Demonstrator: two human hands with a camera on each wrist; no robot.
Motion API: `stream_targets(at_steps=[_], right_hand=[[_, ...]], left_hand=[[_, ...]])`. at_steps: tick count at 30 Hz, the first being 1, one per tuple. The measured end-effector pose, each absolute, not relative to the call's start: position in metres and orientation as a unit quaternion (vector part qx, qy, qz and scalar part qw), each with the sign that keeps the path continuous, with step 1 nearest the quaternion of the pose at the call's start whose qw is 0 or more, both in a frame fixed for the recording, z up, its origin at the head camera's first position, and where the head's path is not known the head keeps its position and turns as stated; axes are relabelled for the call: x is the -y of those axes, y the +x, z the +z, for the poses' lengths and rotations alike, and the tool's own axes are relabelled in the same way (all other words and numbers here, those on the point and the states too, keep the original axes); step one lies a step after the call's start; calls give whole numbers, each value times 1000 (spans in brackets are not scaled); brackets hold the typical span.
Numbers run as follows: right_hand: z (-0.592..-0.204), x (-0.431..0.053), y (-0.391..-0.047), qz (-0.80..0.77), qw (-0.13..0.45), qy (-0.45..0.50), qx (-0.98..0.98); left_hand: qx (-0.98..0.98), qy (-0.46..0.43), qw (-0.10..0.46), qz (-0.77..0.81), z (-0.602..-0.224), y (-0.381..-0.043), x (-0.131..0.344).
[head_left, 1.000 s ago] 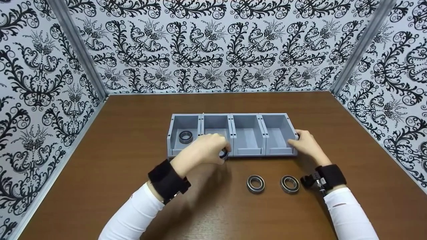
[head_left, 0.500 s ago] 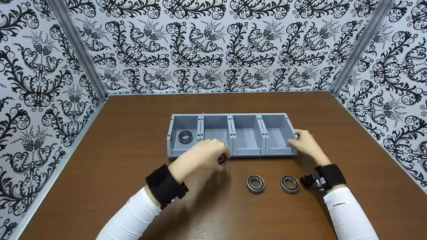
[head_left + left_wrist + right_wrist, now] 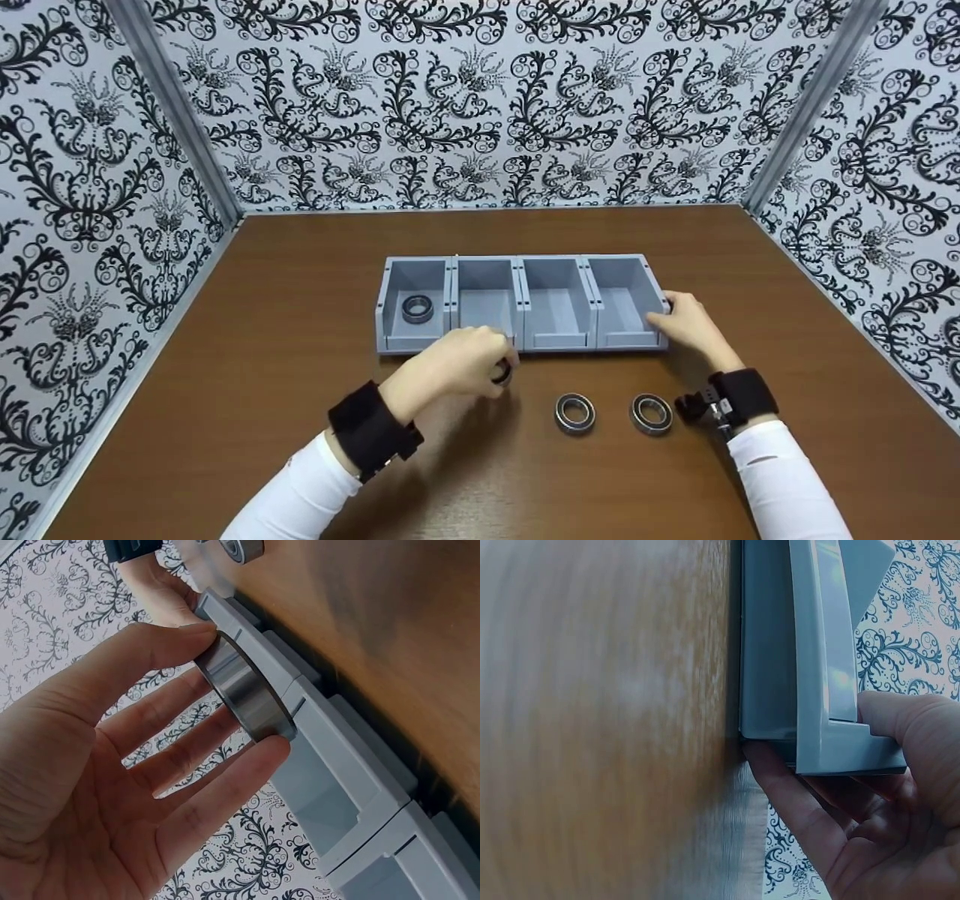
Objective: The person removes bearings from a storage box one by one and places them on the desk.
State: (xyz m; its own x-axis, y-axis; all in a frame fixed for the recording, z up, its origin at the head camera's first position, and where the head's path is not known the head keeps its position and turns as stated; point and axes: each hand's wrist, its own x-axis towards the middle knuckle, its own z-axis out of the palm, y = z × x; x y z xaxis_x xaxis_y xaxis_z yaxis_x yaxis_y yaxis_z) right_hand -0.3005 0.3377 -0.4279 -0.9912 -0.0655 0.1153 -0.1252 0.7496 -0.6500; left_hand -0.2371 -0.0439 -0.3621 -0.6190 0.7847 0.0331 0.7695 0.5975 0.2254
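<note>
My left hand [image 3: 459, 361] pinches a ball bearing [image 3: 247, 686] between thumb and fingertips, in front of the second compartment from the left. In the left wrist view the bearing's smooth metal outer face shows, and the other fingers are spread behind it. My right hand [image 3: 688, 325] grips the right end wall of a grey row of bins [image 3: 559, 342]; thumb inside, fingers outside and underneath in the right wrist view. Another bearing [image 3: 417, 319] lies in the leftmost compartment. Two loose bearings, one nearer the middle [image 3: 575, 430] and one to its right [image 3: 653, 430], lie flat before the bins.
A brown wooden table [image 3: 300, 300] carries everything. Patterned panels [image 3: 480, 105] enclose the back and both sides, joined by grey corner posts [image 3: 176, 112]. Each wrist wears a black strap, one on the left [image 3: 371, 431] and one on the right [image 3: 746, 401].
My left hand has drawn back from the bins toward me and lower, with the bearing still in its fingers. The right hand and the loose bearings stay in place.
</note>
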Motion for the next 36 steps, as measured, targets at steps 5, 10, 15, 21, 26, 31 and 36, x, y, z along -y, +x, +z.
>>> stream_targets(at_steps=[5, 10, 15, 21, 26, 31, 36], right_hand=[[-428, -337, -300, 347, 42, 48, 936], [-428, -338, -299, 346, 40, 51, 936], [-428, -338, -299, 348, 42, 54, 935], [-428, -337, -300, 354, 44, 51, 933], [-429, -337, -300, 355, 43, 50, 933], [-428, -337, -300, 358, 43, 51, 931], [-429, -337, -300, 359, 46, 55, 931]], left_hand=[[-893, 435, 38, 108, -365, -234, 44], [-893, 437, 38, 104, -369, -230, 45], [-890, 441, 39, 109, -373, -227, 47], [-888, 448, 26, 103, -378, -223, 47], [-886, 453, 17, 97, -380, -220, 47], [-886, 454, 16, 91, -382, -217, 47], [-886, 457, 7, 82, -387, -215, 47]])
